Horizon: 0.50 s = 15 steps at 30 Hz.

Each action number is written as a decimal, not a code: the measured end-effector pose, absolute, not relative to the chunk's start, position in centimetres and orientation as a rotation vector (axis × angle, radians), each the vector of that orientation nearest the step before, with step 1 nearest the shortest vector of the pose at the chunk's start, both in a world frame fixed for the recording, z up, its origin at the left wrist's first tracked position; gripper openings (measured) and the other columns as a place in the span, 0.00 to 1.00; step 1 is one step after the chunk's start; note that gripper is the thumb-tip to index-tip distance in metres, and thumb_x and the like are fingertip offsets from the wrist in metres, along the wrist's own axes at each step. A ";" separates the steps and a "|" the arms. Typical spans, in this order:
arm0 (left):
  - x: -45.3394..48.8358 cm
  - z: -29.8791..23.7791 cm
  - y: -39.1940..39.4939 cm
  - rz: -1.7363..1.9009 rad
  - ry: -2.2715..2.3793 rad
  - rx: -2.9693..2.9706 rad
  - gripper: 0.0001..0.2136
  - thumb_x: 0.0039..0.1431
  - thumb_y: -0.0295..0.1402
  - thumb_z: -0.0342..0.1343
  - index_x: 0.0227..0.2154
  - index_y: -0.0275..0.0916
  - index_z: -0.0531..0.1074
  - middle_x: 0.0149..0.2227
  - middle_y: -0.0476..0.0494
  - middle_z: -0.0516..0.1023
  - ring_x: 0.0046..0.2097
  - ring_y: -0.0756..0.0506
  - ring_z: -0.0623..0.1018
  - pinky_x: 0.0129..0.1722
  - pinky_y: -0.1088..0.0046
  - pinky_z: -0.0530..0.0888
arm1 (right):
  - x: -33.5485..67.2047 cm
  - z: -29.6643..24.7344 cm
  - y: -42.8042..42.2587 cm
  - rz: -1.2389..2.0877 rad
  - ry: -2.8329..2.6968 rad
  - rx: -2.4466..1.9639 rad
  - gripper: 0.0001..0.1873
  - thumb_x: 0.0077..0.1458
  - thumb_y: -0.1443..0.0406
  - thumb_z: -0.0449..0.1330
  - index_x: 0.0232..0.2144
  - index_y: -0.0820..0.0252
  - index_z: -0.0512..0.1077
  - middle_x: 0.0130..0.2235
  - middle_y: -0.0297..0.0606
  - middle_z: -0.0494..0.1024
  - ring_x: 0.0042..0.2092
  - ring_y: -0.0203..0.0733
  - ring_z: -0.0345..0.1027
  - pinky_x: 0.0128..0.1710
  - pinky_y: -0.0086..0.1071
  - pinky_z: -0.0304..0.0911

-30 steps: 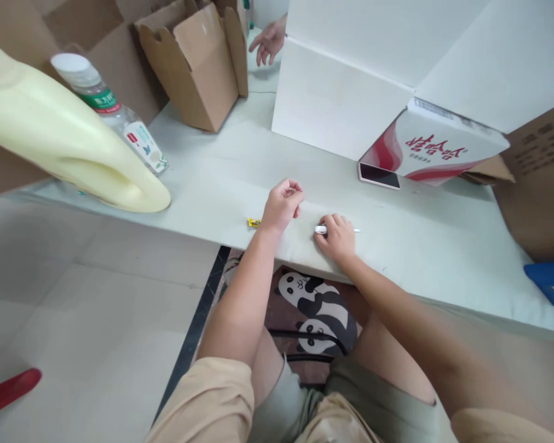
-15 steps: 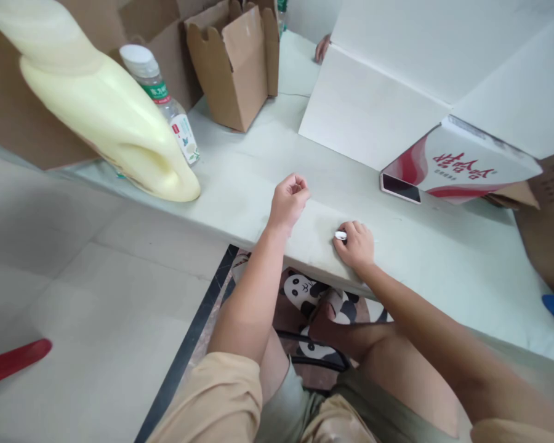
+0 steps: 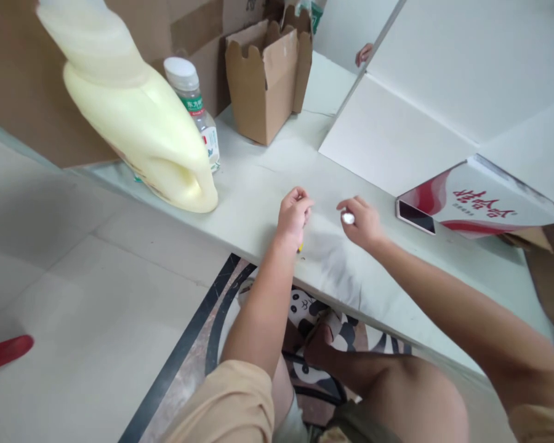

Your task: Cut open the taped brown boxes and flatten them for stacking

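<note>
curling inward, the right hand (image 3: 362,224) holds a white object (image 3: 348,218).

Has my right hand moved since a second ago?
Yes. Your right hand has moved away from the near edge of the table, and in the view is now almost level with the smartphone; whether it also lifted, I can't tell.
</note>
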<state>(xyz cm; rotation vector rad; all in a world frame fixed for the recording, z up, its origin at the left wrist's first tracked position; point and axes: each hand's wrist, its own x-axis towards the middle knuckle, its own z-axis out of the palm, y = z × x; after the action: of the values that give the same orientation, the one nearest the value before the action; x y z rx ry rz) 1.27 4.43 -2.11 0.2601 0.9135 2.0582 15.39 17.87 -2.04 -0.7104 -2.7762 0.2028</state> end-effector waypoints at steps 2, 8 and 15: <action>0.3 -2.2 4.0 2.026 0.792 0.270 0.10 0.40 0.27 0.56 0.25 0.41 0.59 0.14 0.63 0.48 0.15 0.57 0.49 0.17 0.78 0.45 | 11.1 -1.3 19.5 0.254 -2.700 -0.645 0.12 0.52 0.68 0.53 0.38 0.55 0.72 0.39 0.42 0.74 0.41 0.47 0.71 0.43 0.40 0.66; -3.2 -2.8 1.4 2.012 0.450 0.163 0.10 0.43 0.23 0.52 0.23 0.41 0.56 0.16 0.61 0.38 0.17 0.56 0.41 0.18 0.78 0.44 | -1.5 -1.0 24.1 0.421 -2.539 -0.755 0.06 0.57 0.65 0.51 0.34 0.55 0.69 0.39 0.42 0.76 0.45 0.50 0.70 0.50 0.49 0.66; -4.5 -4.4 1.3 1.973 0.112 0.061 0.13 0.41 0.28 0.46 0.19 0.42 0.44 0.19 0.57 0.30 0.19 0.52 0.37 0.18 0.73 0.46 | -11.4 2.0 28.0 0.270 -2.556 -0.910 0.07 0.62 0.67 0.53 0.42 0.61 0.68 0.49 0.47 0.73 0.54 0.46 0.67 0.61 0.49 0.58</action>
<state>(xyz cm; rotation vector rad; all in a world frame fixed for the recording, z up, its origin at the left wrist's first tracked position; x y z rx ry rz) -4.53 1.30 -4.44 0.0612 0.1119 1.9734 -11.39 27.99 1.96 -0.9097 -2.5560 0.2702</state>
